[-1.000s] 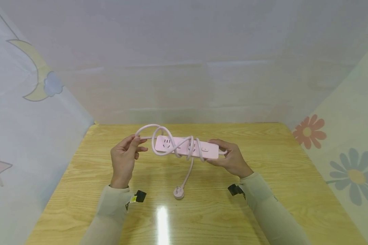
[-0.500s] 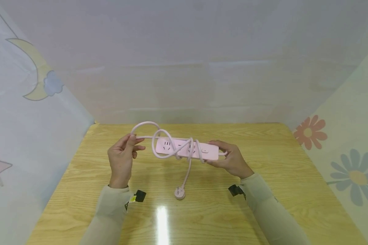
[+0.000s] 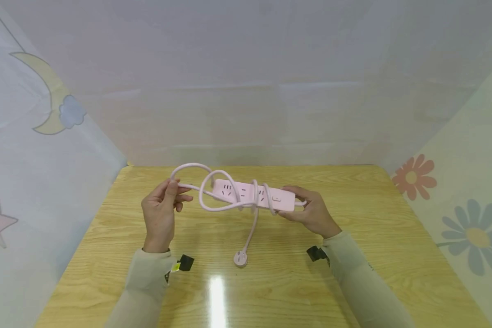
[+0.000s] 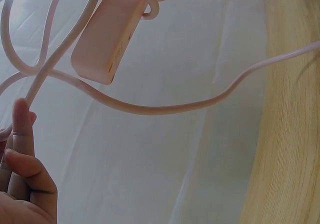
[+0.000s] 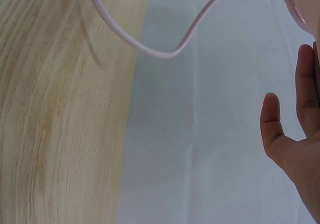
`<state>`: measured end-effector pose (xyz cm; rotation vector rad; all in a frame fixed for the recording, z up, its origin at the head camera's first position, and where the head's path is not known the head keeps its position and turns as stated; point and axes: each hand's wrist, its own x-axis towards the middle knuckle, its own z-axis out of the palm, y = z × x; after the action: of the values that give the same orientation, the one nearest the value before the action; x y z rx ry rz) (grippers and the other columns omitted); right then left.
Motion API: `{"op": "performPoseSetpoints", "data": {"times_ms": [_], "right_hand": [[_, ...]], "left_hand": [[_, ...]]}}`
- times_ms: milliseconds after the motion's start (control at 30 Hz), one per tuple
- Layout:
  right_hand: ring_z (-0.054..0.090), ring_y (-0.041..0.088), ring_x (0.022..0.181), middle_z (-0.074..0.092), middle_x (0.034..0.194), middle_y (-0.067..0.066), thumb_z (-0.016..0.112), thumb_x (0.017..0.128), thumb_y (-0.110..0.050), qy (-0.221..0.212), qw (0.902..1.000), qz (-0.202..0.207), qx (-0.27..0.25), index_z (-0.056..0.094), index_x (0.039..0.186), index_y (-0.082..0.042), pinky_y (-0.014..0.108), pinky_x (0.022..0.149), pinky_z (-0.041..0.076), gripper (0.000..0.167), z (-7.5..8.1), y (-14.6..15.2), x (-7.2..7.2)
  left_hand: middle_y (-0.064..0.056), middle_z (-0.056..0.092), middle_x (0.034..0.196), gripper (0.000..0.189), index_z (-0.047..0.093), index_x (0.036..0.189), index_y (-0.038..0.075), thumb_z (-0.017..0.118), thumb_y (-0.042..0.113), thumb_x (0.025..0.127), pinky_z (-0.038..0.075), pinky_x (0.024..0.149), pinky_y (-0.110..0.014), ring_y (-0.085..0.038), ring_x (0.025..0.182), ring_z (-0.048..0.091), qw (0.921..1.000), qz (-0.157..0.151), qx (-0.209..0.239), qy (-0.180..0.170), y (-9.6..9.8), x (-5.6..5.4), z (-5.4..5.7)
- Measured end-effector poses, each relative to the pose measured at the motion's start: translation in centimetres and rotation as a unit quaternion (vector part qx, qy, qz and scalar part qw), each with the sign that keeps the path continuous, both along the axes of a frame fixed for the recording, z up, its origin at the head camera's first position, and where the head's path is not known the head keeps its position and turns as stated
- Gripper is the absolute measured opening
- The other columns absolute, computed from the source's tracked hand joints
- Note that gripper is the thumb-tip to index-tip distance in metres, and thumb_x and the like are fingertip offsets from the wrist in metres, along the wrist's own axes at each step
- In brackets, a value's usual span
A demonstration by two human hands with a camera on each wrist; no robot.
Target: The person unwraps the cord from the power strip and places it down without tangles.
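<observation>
A pink power strip point(image 3: 285, 200) is held up over the table, its switch end gripped by my right hand point(image 3: 313, 212). Its pink cord point(image 3: 219, 209) winds round the strip and makes loose loops at the left end. My left hand point(image 3: 159, 216) pinches a loop of that cord between thumb and fingers, to the left of the strip. From the strip's middle the cord's free end hangs down to a round plug point(image 3: 240, 259), prongs facing up. In the left wrist view the strip's end point(image 4: 102, 49) shows beyond my fingers point(image 4: 22, 139).
The wooden table point(image 3: 279, 282) lies beneath both hands. A pale cloth wall point(image 3: 246, 123) stands behind it, with printed side walls bearing a moon point(image 3: 51, 82) at left and flowers point(image 3: 477, 237) at right. Black wrist cameras point(image 3: 186, 263) sit at the sleeves.
My left hand has moved a little to the left, drawing the cord loop out wider. The loops over the strip's left end have shifted; the right hand has barely moved with the strip.
</observation>
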<state>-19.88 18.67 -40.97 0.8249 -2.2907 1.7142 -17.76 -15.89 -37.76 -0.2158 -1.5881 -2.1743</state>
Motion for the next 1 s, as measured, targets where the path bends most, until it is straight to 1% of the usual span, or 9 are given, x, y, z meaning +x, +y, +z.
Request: {"op": "performPoseSetpoints", "data": {"times_ms": [133, 200, 267, 433, 600, 733, 833, 900, 1000], "right_hand": [[0.063, 0.012, 0.102, 0.068, 0.120, -0.001, 0.081, 0.072, 0.014, 0.001, 1.0000, -0.002, -0.003, 0.065, 0.122, 0.007, 0.025, 0.076, 0.054, 0.053, 0.0, 0.1, -0.1], [0.063, 0.012, 0.102, 0.067, 0.120, -0.006, 0.081, 0.073, 0.013, -0.001, 1.0000, -0.002, -0.003, 0.065, 0.122, 0.007, 0.025, 0.076, 0.054, 0.052, 0.0, 0.1, -0.2], [0.063, 0.013, 0.101, 0.068, 0.119, -0.004, 0.081, 0.074, 0.013, -0.003, 1.0000, -0.003, -0.004, 0.065, 0.123, 0.007, 0.026, 0.076, 0.054, 0.052, 0.0, 0.1, -0.2], [0.062, 0.012, 0.101, 0.068, 0.119, 0.009, 0.080, 0.074, 0.014, -0.001, 0.9999, -0.009, -0.010, 0.064, 0.123, 0.008, 0.024, 0.077, 0.054, 0.052, 0.0, 0.0, -0.3], [0.062, 0.011, 0.103, 0.067, 0.121, 0.012, 0.080, 0.073, 0.015, -0.007, 0.9997, -0.014, -0.017, 0.064, 0.124, 0.009, 0.023, 0.077, 0.054, 0.054, 0.1, 0.0, -0.3], [0.063, 0.013, 0.099, 0.068, 0.119, 0.009, 0.080, 0.073, 0.014, -0.010, 0.9996, -0.020, -0.017, 0.064, 0.124, 0.008, 0.024, 0.074, 0.054, 0.053, 0.2, 0.0, -0.2], [0.062, 0.012, 0.097, 0.068, 0.119, 0.003, 0.080, 0.074, 0.014, -0.009, 0.9994, -0.029, -0.016, 0.064, 0.124, 0.008, 0.024, 0.073, 0.054, 0.053, 0.2, 0.0, -0.2], [0.063, 0.012, 0.097, 0.068, 0.118, -0.002, 0.080, 0.074, 0.014, -0.008, 0.9993, -0.032, -0.017, 0.065, 0.123, 0.008, 0.024, 0.073, 0.054, 0.052, 0.1, 0.1, -0.2], [0.063, 0.011, 0.096, 0.068, 0.117, -0.007, 0.080, 0.074, 0.015, -0.004, 0.9992, -0.034, -0.021, 0.065, 0.123, 0.008, 0.023, 0.074, 0.054, 0.052, 0.1, 0.0, -0.2]], "left_hand": [[-0.003, 0.075, 0.083, 0.016, 0.074, 0.104, 0.006, 0.059, 0.012, 0.101, 0.041, 0.048, -0.015, -0.009, 0.062, 0.069, 1.0000, -0.009, 0.002, 0.000, -0.2, 0.0, -0.1], [-0.003, 0.075, 0.084, 0.017, 0.074, 0.105, 0.006, 0.059, 0.012, 0.101, 0.041, 0.048, -0.016, -0.009, 0.062, 0.069, 0.9999, -0.013, 0.004, 0.000, -0.3, 0.1, -0.2], [-0.004, 0.075, 0.084, 0.017, 0.074, 0.105, 0.005, 0.058, 0.011, 0.102, 0.042, 0.048, -0.016, -0.009, 0.062, 0.069, 0.9998, -0.018, 0.005, 0.001, -0.5, 0.2, -0.3], [-0.005, 0.076, 0.086, 0.017, 0.074, 0.106, 0.003, 0.058, 0.009, 0.102, 0.042, 0.049, -0.016, -0.010, 0.061, 0.069, 0.9994, -0.030, -0.002, 0.014, -0.9, 0.5, -0.4], [-0.005, 0.076, 0.088, 0.017, 0.073, 0.106, 0.002, 0.057, 0.006, 0.101, 0.041, 0.049, -0.015, -0.010, 0.060, 0.069, 0.9986, -0.038, -0.013, 0.034, -1.2, 0.8, -0.6], [-0.005, 0.076, 0.090, 0.017, 0.073, 0.104, 0.004, 0.056, 0.005, 0.102, 0.041, 0.049, -0.016, -0.010, 0.060, 0.069, 0.9974, -0.052, -0.020, 0.046, -1.5, 1.1, -0.9], [-0.005, 0.076, 0.091, 0.017, 0.072, 0.102, 0.004, 0.055, 0.006, 0.103, 0.040, 0.050, -0.016, -0.009, 0.061, 0.068, 0.9956, -0.064, -0.038, 0.056, -1.8, 1.3, -1.1], [-0.006, 0.076, 0.091, 0.018, 0.070, 0.102, -0.002, 0.053, 0.005, 0.103, 0.040, 0.050, -0.018, -0.010, 0.061, 0.069, 0.9937, -0.077, -0.046, 0.068, -2.0, 1.4, -1.3], [-0.006, 0.076, 0.092, 0.021, 0.065, 0.102, -0.012, 0.052, 0.004, 0.103, 0.040, 0.050, -0.018, -0.009, 0.062, 0.069, 0.9902, -0.086, -0.072, 0.083, -2.2, 1.6, -1.5]]}}
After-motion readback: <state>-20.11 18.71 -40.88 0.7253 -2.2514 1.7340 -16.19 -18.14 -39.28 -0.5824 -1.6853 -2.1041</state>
